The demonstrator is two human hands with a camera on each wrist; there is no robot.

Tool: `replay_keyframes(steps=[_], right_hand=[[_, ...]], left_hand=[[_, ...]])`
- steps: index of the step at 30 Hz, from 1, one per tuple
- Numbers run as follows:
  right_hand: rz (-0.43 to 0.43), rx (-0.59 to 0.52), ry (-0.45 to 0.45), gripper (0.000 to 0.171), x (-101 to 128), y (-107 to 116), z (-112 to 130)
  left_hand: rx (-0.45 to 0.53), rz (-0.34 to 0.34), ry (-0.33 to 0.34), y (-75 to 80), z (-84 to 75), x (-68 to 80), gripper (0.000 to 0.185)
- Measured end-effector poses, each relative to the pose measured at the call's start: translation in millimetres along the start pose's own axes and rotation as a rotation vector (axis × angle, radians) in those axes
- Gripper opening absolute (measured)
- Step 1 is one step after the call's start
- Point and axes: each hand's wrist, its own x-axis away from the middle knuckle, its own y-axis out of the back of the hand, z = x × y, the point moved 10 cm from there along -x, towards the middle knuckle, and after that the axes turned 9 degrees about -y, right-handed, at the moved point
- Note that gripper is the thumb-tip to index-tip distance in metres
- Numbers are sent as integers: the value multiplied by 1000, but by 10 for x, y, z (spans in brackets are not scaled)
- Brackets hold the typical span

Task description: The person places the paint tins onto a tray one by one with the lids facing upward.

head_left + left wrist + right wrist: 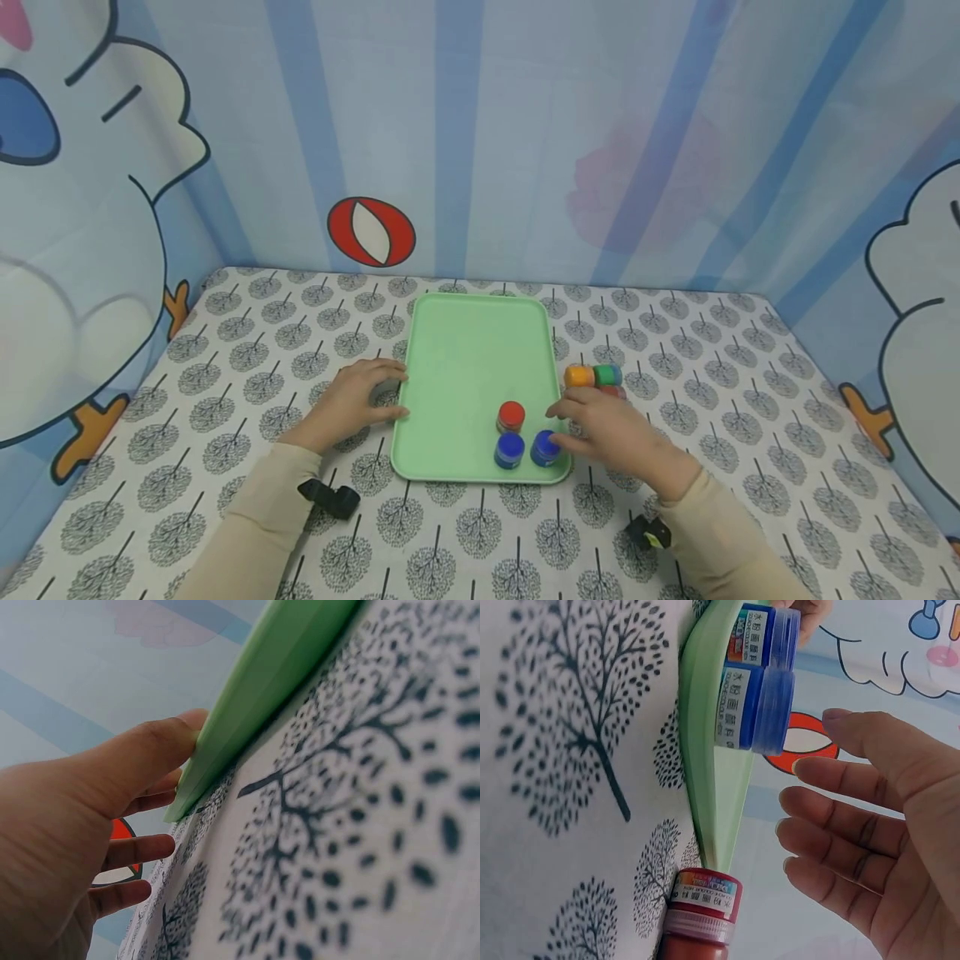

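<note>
Three small lidded paint jars are standing near the front right corner of the pale green plastic tray (465, 350): a red-capped jar (511, 416) and, just in front of it along the tray's front edge, two blue-capped jars (509, 451) side by side. The right hand (611, 429) is hovering just beside the rightmost blue jar (546, 447), its fingers spread and relaxed, pinching nothing; in the right wrist view the fingertips (810, 769) are sitting a little apart from the jar's cap (769, 712). The left hand (352, 400) is resting on the tree-patterned tablecloth (712, 400) at the tray's left edge, fingers loosely straight, with the thumb (169, 739) touching the rim (247, 697) and steadying it.

Off the tray, just past its right edge, more jars are lying clustered on the cloth: an orange-capped jar (579, 376), a green-capped jar (607, 374) and another red one (613, 391), half hidden by the right hand.

These jars are likely light and rigid, with smooth plastic walls and glossy labels that may slip under a loose grip; being short and squat, they should stand steadily. Taking hold around the ribbed cap or the body, thumb opposite two fingers, looks the safest approach. The tray seems light enough to slide on the cloth if nudged.
</note>
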Motion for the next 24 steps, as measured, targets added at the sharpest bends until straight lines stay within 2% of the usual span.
replay_keyframes(steps=[24], right_hand=[[-59,-89,-94,26,9,109,-389]], left_hand=[[1,3,7,-11,9,-1,52]])
